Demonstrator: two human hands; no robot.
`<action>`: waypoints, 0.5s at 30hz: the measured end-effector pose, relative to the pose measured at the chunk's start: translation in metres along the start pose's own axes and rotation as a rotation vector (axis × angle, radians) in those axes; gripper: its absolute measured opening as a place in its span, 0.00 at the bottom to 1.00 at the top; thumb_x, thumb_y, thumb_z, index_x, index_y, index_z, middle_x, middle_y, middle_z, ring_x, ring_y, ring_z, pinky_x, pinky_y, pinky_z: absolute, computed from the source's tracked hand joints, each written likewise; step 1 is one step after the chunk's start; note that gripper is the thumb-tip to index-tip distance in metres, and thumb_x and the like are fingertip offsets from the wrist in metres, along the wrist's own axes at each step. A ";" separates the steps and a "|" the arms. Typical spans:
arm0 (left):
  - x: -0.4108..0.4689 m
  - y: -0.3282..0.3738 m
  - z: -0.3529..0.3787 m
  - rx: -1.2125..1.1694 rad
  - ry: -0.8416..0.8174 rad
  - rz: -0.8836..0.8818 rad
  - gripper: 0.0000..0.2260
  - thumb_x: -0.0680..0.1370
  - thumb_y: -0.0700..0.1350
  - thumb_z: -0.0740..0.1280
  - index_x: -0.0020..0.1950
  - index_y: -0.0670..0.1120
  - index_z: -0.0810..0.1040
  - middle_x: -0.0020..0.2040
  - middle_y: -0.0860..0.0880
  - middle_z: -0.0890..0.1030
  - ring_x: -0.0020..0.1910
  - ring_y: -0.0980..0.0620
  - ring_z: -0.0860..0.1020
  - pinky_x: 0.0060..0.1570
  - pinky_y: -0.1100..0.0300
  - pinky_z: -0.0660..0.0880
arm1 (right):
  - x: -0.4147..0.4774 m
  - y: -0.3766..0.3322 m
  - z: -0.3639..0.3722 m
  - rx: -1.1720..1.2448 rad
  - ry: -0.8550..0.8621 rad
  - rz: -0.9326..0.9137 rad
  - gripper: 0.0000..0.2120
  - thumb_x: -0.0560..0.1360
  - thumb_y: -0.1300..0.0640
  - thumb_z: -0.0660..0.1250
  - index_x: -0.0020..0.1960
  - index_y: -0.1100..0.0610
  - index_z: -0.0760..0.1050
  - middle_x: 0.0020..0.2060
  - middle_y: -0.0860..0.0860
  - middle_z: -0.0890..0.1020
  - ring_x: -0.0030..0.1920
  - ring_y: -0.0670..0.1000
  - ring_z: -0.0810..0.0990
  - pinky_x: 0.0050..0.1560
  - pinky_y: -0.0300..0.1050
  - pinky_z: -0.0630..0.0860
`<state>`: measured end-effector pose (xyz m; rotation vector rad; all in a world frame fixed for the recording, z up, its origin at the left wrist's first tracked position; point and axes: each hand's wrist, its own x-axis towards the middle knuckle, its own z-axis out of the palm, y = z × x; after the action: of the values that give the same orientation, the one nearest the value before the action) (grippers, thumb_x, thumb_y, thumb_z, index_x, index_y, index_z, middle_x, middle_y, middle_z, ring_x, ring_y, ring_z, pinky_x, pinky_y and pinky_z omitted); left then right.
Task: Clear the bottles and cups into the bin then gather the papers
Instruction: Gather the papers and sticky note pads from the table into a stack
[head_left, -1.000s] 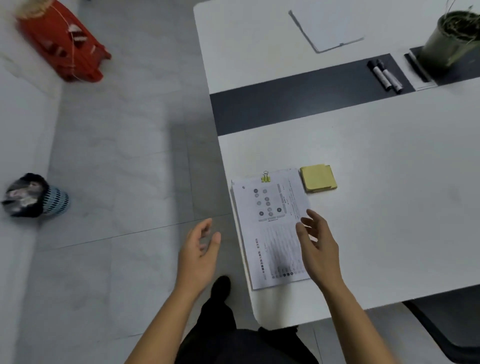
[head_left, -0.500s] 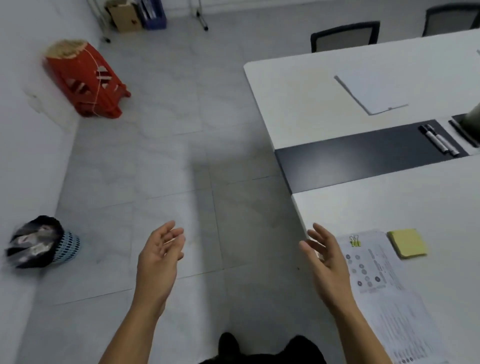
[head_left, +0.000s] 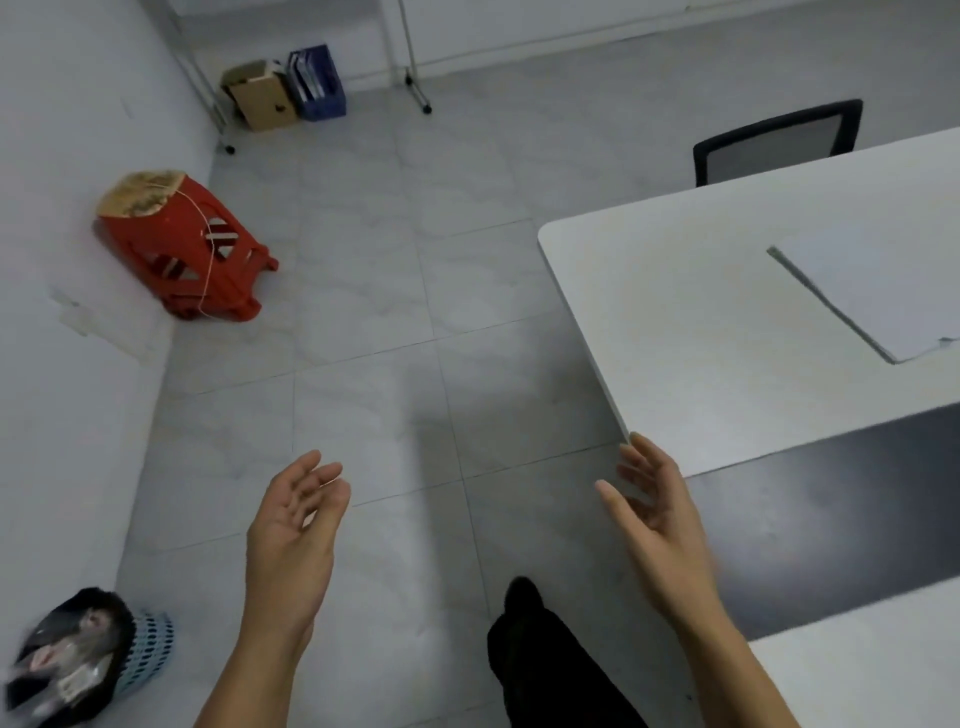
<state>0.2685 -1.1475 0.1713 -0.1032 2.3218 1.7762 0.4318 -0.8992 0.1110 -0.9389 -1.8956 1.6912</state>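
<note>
head view, left hand (head_left: 290, 527) and right hand (head_left: 661, 525) empty, fingers loose, printed papers gone from frame

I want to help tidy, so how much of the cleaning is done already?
Done, it seems: the bin is stuffed with rubbish, and no bottles or cups show on the part of the table in view. In hand: nothing; the left hand and right hand are both open and empty. Left: the papers on the far part of the table wait to be gathered.

Bare forearms, no sleeves in view — black trousers (head_left: 550, 670) and a black shoe (head_left: 523, 592)
</note>
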 end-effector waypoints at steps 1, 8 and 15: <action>0.026 0.017 0.006 0.000 0.005 0.004 0.16 0.78 0.42 0.70 0.64 0.55 0.76 0.57 0.54 0.82 0.58 0.58 0.79 0.66 0.44 0.73 | 0.031 -0.013 0.012 -0.005 -0.019 -0.011 0.27 0.76 0.60 0.71 0.69 0.42 0.67 0.65 0.43 0.76 0.63 0.40 0.77 0.59 0.39 0.75; 0.198 0.119 0.047 -0.074 0.023 0.081 0.17 0.78 0.43 0.69 0.65 0.54 0.75 0.58 0.54 0.82 0.60 0.57 0.79 0.65 0.45 0.73 | 0.226 -0.110 0.082 -0.081 -0.070 -0.083 0.27 0.77 0.58 0.71 0.72 0.45 0.67 0.65 0.40 0.76 0.63 0.39 0.76 0.57 0.36 0.75; 0.398 0.134 0.130 -0.130 -0.062 0.017 0.15 0.78 0.40 0.69 0.60 0.57 0.77 0.57 0.54 0.83 0.57 0.57 0.80 0.63 0.44 0.75 | 0.408 -0.115 0.158 -0.166 0.005 -0.049 0.27 0.77 0.57 0.71 0.72 0.46 0.68 0.65 0.40 0.77 0.63 0.39 0.76 0.57 0.37 0.75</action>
<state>-0.1277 -0.9571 0.1811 -0.0484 2.1702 1.9092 0.0208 -0.7154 0.1490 -0.9488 -2.0636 1.5211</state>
